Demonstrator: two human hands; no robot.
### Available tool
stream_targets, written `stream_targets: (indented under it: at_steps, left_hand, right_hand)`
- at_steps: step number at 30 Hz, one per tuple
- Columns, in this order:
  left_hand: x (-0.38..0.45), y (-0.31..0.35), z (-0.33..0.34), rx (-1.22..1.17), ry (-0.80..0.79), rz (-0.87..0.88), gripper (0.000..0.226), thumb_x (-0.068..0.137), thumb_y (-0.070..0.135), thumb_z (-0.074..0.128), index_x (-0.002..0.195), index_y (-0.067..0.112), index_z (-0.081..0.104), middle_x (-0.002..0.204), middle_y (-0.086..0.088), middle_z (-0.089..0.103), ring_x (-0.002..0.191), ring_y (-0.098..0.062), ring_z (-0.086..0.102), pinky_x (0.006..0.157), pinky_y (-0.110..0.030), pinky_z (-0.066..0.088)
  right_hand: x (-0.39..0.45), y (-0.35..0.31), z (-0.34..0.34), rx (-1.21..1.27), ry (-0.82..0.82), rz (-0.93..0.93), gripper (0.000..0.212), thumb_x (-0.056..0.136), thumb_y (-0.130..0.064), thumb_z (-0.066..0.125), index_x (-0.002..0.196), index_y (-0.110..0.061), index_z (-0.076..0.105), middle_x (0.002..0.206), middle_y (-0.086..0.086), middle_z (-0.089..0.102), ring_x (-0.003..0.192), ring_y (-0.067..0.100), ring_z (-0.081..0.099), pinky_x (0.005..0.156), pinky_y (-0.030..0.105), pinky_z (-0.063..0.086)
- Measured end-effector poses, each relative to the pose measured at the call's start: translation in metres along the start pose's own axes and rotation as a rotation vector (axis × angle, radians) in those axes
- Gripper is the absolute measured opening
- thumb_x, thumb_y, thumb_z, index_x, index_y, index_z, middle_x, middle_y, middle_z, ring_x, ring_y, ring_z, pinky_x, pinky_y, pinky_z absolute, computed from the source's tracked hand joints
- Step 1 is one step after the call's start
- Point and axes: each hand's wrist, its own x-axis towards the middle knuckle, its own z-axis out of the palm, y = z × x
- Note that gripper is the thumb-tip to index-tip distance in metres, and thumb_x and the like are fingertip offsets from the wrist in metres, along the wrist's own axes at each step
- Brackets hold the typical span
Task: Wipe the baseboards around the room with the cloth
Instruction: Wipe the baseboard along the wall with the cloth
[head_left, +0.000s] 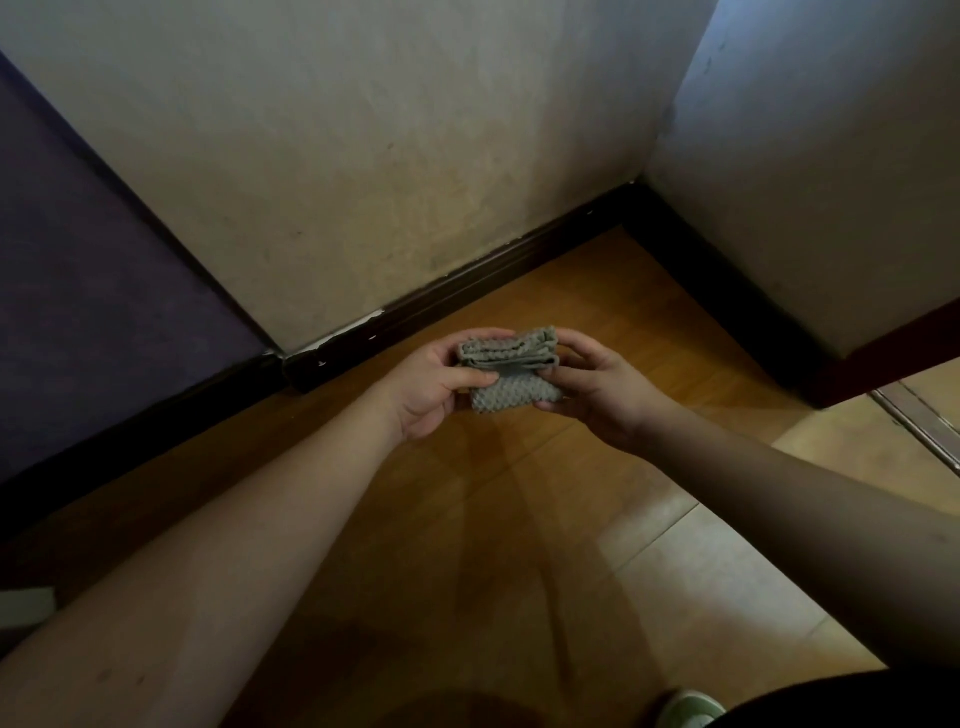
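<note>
A small grey textured cloth (511, 371), folded into a thick square, is held in the air between both hands above the wooden floor. My left hand (439, 384) grips its left side with thumb on top. My right hand (597, 387) pinches its right side. A dark brown baseboard (467, 291) runs along the foot of the beige wall just beyond the hands. It meets another dark baseboard (727, 291) at the inner corner to the upper right. White chipped patches mark the baseboard's top edge near its left end.
A purple panel (93, 291) stands at the left with a dark strip along its foot. A metal threshold strip (919, 421) crosses the floor at the right by a dark reddish frame (883, 358). A light green shoe (691, 709) shows at the bottom edge.
</note>
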Motion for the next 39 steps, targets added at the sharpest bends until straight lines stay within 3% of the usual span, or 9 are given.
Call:
stream_targets:
  at_steps: [5,10,15,19,23,28,30,35,39]
  left_hand:
    - [0.008,0.006,0.003,0.241,0.071,0.103,0.050,0.083,-0.019,0.058,0.084,0.028,0.076,0.112,0.007,0.068,0.110,-0.015,0.064,0.081,-0.028,0.057]
    - [0.013,0.015,0.010,0.755,0.000,0.308,0.046,0.078,-0.018,0.064,0.081,0.026,0.077,0.111,0.013,0.066,0.107,0.002,0.061,0.092,-0.012,0.047]
    - [0.020,0.008,0.023,0.858,0.074,0.323,0.059,0.078,-0.018,0.059,0.077,0.038,0.075,0.117,0.016,0.061,0.116,-0.004,0.056,0.095,-0.010,0.043]
    - [0.023,0.004,0.028,0.764,0.091,0.238,0.055,0.079,-0.012,0.068,0.085,0.042,0.074,0.124,0.013,0.061,0.121,-0.006,0.055,0.101,-0.024,0.046]
    - [0.021,0.002,0.021,0.447,0.027,-0.077,0.059,0.074,0.009,0.081,0.126,0.026,0.059,0.132,0.000,0.060,0.123,-0.015,0.057,0.098,-0.034,0.053]
    - [0.037,0.012,0.027,0.233,-0.027,-0.352,0.067,0.081,0.051,0.062,0.132,0.009,0.051,0.124,-0.010,0.065,0.112,-0.020,0.066,0.090,-0.029,0.056]
    - [0.045,0.016,0.034,0.318,-0.032,-0.364,0.054,0.092,0.043,0.056,0.132,0.007,0.051,0.118,-0.008,0.066,0.107,-0.016,0.067,0.087,-0.025,0.057]
    - [0.060,0.020,0.043,0.846,-0.056,-0.217,0.050,0.082,0.038,0.075,0.124,0.015,0.061,0.110,-0.001,0.069,0.099,-0.014,0.069,0.089,-0.032,0.058]
    - [0.085,0.048,0.063,1.190,-0.069,-0.082,0.050,0.079,0.033,0.081,0.123,0.022,0.060,0.113,0.007,0.064,0.104,-0.009,0.062,0.087,-0.021,0.051]
  right_hand:
    - [-0.005,0.001,-0.009,0.090,-0.078,0.070,0.047,0.089,-0.005,0.059,0.134,-0.017,0.053,0.130,0.013,0.059,0.115,0.028,0.063,0.093,0.034,0.055]
    - [-0.009,0.002,-0.013,0.125,-0.133,0.248,0.080,0.084,-0.067,0.041,0.137,-0.008,0.050,0.131,0.022,0.058,0.119,0.034,0.060,0.104,0.037,0.049]
    - [-0.007,0.000,-0.017,-0.083,-0.081,0.240,0.052,0.092,-0.046,0.050,0.123,-0.005,0.056,0.105,0.014,0.064,0.081,0.017,0.066,0.075,0.022,0.058]
    - [-0.005,-0.001,-0.028,-0.254,-0.117,0.189,0.059,0.086,-0.047,0.055,0.126,-0.003,0.054,0.084,0.007,0.061,0.066,0.011,0.056,0.058,0.018,0.049]
    - [0.004,-0.006,-0.039,-0.471,-0.119,0.139,0.048,0.095,-0.045,0.051,0.114,-0.002,0.057,0.067,-0.003,0.058,0.057,0.009,0.050,0.051,0.019,0.042]
    - [0.017,-0.015,-0.052,-0.612,-0.098,0.048,0.030,0.099,-0.039,0.050,0.105,-0.011,0.059,0.064,-0.002,0.054,0.053,0.008,0.049,0.051,0.021,0.041]
    - [0.018,-0.014,-0.059,-0.596,-0.098,-0.004,0.030,0.100,-0.035,0.050,0.113,-0.009,0.057,0.066,-0.001,0.053,0.055,0.007,0.049,0.052,0.020,0.042]
    - [0.020,-0.010,-0.084,-0.454,-0.148,-0.028,0.026,0.102,-0.028,0.047,0.118,-0.009,0.055,0.072,0.002,0.056,0.061,0.008,0.054,0.058,0.019,0.048]
    - [0.025,-0.020,-0.104,-0.333,-0.188,-0.038,0.027,0.097,-0.018,0.055,0.124,-0.013,0.053,0.102,0.008,0.062,0.080,0.014,0.063,0.072,0.021,0.055]
